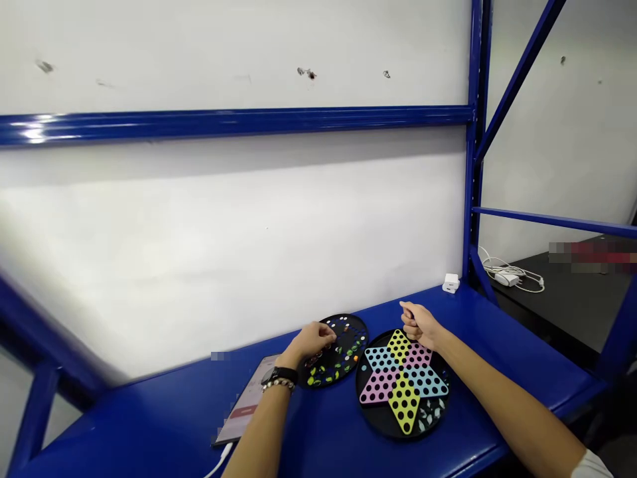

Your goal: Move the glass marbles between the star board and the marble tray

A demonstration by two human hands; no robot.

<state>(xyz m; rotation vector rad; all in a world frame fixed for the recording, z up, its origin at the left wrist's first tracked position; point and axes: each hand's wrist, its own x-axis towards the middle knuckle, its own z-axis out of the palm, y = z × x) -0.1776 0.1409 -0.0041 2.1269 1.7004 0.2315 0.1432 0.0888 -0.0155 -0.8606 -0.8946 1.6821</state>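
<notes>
My left hand point(312, 342) curls over a round black board point(354, 332) set with blue, green and other small marbles, and its fingers hide part of the board. A black watch point(279, 376) and a bead bracelet point(277, 384) circle my left wrist. To the right lies a black Chinese checkers board point(378, 382) with a yellow, pink and pale blue perforated star. My right hand point(419, 325) hangs at its far point with the fingertips pinched together. I cannot tell whether either hand holds a marble.
A tablet point(246, 405) with a white cable lies left of the boards on the blue metal shelf point(517, 348). A white plug point(450, 283) stands by the wall, and blue uprights rise at the right. Tangled white cables point(510, 275) lie on a black surface point(572, 312) beyond.
</notes>
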